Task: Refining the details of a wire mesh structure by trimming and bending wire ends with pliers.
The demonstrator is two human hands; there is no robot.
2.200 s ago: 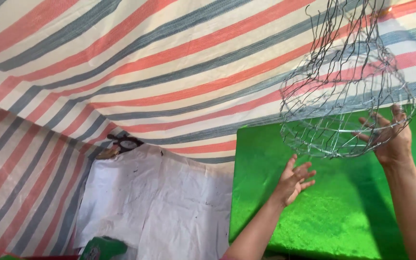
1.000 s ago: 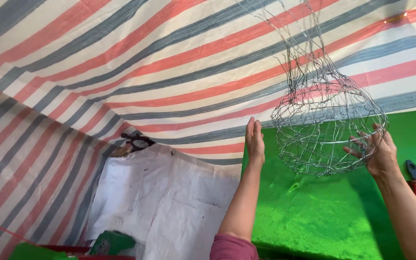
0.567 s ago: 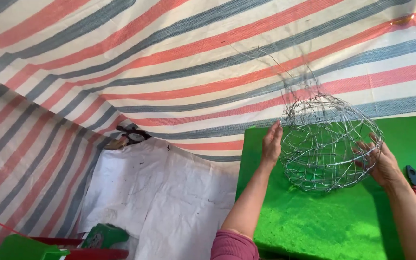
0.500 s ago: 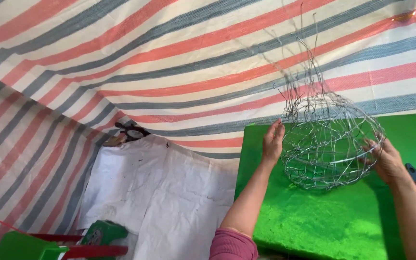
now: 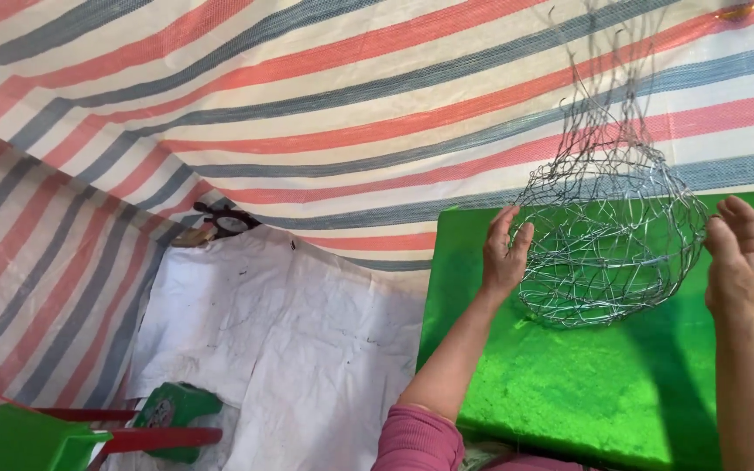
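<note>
A round cage of thin silver wire mesh (image 5: 611,235) rests with its bottom on a bright green mat (image 5: 569,384); loose wire ends rise from its top toward the upper edge of the view. My left hand (image 5: 504,255) presses flat against the cage's left side, fingers pointing up. My right hand (image 5: 740,253) cups the right side, fingers slightly bent and touching the mesh. The cage sits between both palms.
A striped red, grey and white tarp (image 5: 307,105) covers the ground. A creased white sheet (image 5: 263,340) lies left of the mat, with a small dark tool (image 5: 220,222) at its top corner. A green stool (image 5: 28,440) and a green object (image 5: 172,410) sit bottom left.
The wire cage came down from mid-air onto the green mat. My left hand rose to its left side, and both hands now press it from either side.
</note>
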